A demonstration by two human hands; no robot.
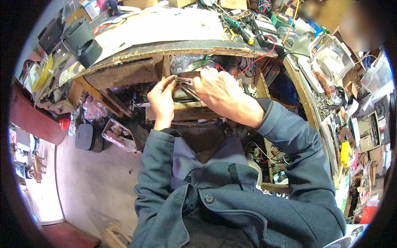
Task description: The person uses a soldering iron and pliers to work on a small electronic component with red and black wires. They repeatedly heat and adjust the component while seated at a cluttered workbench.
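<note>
My right hand [223, 91] is wrapped round a pair of pliers [187, 81], whose metal head points left. Facing it, my left hand [161, 101] pinches thumb and fingers together at the tip of the jaws. Whatever small piece sits between those fingertips is too small to name. Both hands are held up in front of an open drawer [182, 112] under the workbench, and part of its contents is hidden behind them.
Above the hands runs the workbench edge [188, 46], with a pale sheet [165, 27] on top. A green-handled screwdriver [237, 28] lies at the back. Grey bins [78, 39] stand at the left, a black container [85, 137] on the floor. Clutter covers the right-hand bench.
</note>
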